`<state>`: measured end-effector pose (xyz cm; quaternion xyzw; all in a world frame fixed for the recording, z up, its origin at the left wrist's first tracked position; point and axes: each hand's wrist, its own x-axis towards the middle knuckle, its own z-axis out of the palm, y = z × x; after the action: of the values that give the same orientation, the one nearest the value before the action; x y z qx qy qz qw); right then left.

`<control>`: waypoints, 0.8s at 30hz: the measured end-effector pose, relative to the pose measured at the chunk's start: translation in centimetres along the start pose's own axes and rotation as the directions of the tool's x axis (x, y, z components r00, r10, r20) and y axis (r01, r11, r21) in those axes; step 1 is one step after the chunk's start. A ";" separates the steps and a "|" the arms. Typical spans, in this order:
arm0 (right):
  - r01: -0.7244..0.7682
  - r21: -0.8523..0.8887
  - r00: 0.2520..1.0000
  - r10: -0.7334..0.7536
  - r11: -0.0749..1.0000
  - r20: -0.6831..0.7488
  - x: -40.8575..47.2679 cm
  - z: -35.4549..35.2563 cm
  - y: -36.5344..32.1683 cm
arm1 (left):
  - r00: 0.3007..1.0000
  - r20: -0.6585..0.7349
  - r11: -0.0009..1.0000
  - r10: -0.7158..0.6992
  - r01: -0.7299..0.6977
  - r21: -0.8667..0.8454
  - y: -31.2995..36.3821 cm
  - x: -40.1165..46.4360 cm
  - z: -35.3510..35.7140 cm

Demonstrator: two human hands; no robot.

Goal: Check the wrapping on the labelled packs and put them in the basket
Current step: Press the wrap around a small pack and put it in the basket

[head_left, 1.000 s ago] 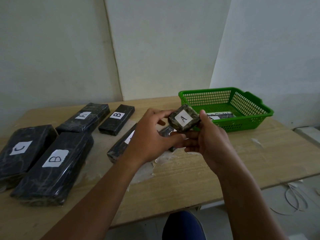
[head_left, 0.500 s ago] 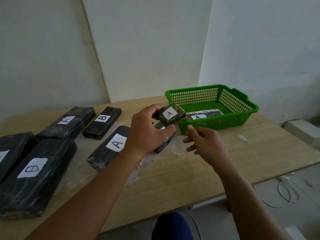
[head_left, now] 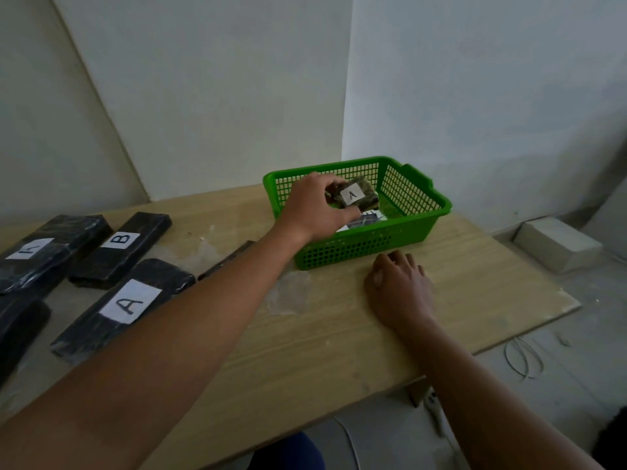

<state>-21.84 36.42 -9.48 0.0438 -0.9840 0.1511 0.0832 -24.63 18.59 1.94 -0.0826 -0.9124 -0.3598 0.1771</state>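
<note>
Left hand (head_left: 314,212) stretched forward over the green basket (head_left: 437,212), fingers and thumb curled around a small dark pack (head_left: 354,197) wrapped in clear film. Pack held above the inside of the basket, not touching the floor of it as far as visible. White label with the letter A facing up, toward the camera. Long axis of the pack running from lower left to upper right, slightly tilted, far end pointing to the back right corner of the basket. Below it, on the basket floor, another dark pack (head_left: 368,220) with a white label, mostly hidden by the hand and by the held pack; letter not readable.

Right hand (head_left: 398,286) resting palm down on the wooden table (head_left: 339,340), just in front of the near wall of the basket, fingers loosely bent, holding nothing.

On the left part of the table, several long black packs lying flat: one labelled A (head_left: 124,305) nearest, long axis from lower left to upper right; one labelled B (head_left: 120,249) behind it, same direction; one more (head_left: 44,252) at the left edge, label partly readable only. Thin dark pack (head_left: 227,261) partly hidden behind the left forearm.
</note>
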 end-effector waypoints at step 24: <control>0.013 0.003 1.000 -0.014 1.000 0.016 1.3 1.2 1.4 | 0.859 0.464 0.945 -0.216 0.064 0.321 0.9 13.5 15.3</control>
<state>-23.42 37.30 -10.80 0.0517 -0.9841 0.1516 0.0765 -40.86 30.07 -2.71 -0.0772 -0.9739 -0.1988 -0.0780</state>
